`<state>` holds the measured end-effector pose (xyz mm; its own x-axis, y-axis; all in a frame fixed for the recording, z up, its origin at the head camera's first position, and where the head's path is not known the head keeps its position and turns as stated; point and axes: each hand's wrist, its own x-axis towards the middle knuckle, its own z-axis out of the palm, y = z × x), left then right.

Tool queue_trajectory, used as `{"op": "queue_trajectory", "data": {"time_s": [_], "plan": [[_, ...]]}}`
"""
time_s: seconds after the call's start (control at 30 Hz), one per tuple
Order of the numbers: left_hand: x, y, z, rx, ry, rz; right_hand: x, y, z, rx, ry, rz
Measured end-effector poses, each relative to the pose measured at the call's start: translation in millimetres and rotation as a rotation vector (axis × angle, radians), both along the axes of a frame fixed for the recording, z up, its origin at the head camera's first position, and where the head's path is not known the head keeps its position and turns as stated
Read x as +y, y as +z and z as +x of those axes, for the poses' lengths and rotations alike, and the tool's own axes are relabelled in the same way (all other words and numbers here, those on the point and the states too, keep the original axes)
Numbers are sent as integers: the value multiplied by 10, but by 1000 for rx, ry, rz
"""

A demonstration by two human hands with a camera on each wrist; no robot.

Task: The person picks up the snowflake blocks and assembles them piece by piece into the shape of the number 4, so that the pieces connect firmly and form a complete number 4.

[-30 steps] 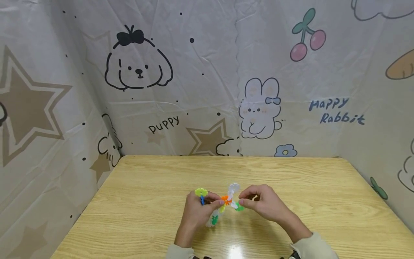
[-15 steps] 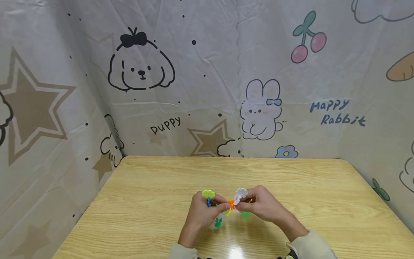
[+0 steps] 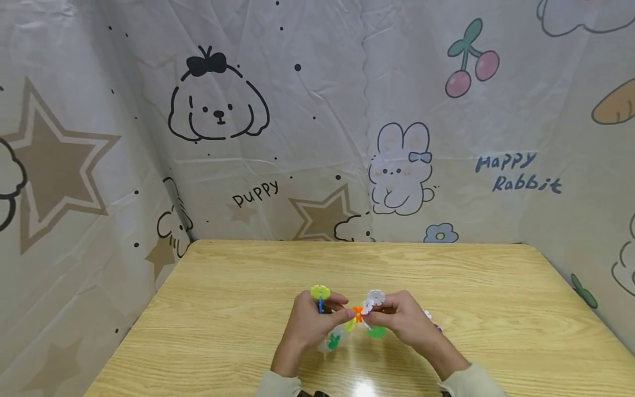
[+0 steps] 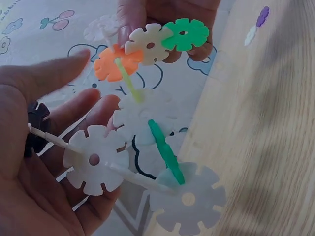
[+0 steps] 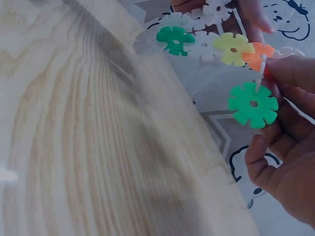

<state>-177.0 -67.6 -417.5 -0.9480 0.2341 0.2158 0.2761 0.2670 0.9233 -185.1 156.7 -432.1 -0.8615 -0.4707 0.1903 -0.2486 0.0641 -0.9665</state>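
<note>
Slotted plastic discs are joined into a branching chain over the table. In the head view, my right hand [image 3: 412,322] pinches the chain beside its orange disc [image 3: 358,314]. A white disc [image 3: 376,298] rises from there and a green disc [image 5: 253,105] hangs below. My left hand [image 3: 315,325] is around the other stretch of the chain. Its thumb stands apart from the orange disc in the left wrist view, and loosely bent fingers lie behind a white disc [image 4: 96,160]. Above that hand, a yellow disc [image 3: 320,291] tops a blue disc [image 3: 321,305] seen edge-on.
A purple disc [image 4: 263,16] and a white one next to it lie on the wooden table [image 3: 238,286], partly hidden behind my right hand in the head view. A printed curtain [image 3: 317,110] stands along the table's back and sides.
My right hand has shifted from the green disc to beside the orange disc. The chain has moved slightly right and nearer. The purple and white pieces have come into sight behind the right hand.
</note>
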Motion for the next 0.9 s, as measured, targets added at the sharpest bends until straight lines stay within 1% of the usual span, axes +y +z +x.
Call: {"op": "queue_trajectory", "data": {"time_s": [0.17, 0.33, 0.53, 0.7, 0.8, 0.9], "plan": [[-25, -14, 0, 38, -11, 32, 12, -72, 8, 30, -14, -80], [-49, -6, -3, 35, -10, 48, 16, -110, 12, 31, -6, -138], [-73, 14, -15, 34, -6, 30, 29, -130, 20, 48, -3, -182], [-96, 2, -9, 54, -12, 24, 28, -136, 23, 80, -19, -205], [-113, -14, -5, 75, -20, 39, 32, -122, 30, 78, -50, -198], [-133, -38, 2, 78, -35, 46, 40, -104, 36, 74, -86, -189]]}}
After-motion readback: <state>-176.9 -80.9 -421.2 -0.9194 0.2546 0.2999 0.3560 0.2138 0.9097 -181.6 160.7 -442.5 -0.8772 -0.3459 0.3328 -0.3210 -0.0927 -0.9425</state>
